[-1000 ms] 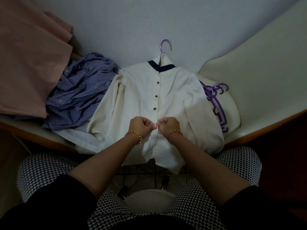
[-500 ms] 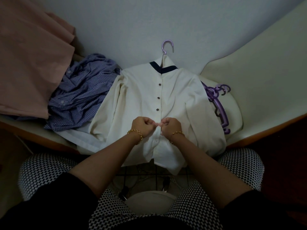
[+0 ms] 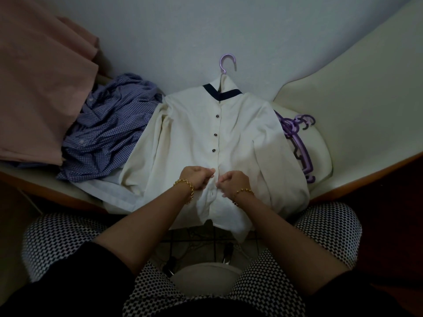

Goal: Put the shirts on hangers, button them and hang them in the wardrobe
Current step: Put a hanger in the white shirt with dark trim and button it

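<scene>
Both hands meet at the placket of the cream shirt (image 3: 194,143), low on its front near the desk's near edge. The left hand (image 3: 196,177) is curled into a loose fist, fingertips pinching the left strip of cloth; the right hand (image 3: 234,182) is curled the same way, pinching the right strip just beside it. Whatever sits between the fingertips is hidden by the knuckles, so I cannot tell whether a button is there. Each wrist carries a chunky gold bracelet (image 3: 185,184).

The shirt lies flat, front up, on a pale cream desk (image 3: 357,92) with a wooden edge. Its cloth looks thick and matte, with soft folds along the sleeves. Three small dark round buttons (image 3: 215,135) run down the front above the hands, and a navy band crosses the collar. The hem droops over the near edge. A lilac plastic hanger hook (image 3: 225,62) pokes out of the collar toward the wall; the rest of that hanger is buried inside the shirt.

Toward the left edge a blue checked shirt (image 3: 107,131) lies crumpled in a heap, partly tucked beneath the cream sleeve. Beyond it hangs a dusty pink cloth (image 3: 39,83), cut off by the frame. Toward the right edge a bundle of purple hangers (image 3: 299,143) is half covered by the right sleeve. The room is dim, and the dark things on the floor under the desk are hard to make out.
</scene>
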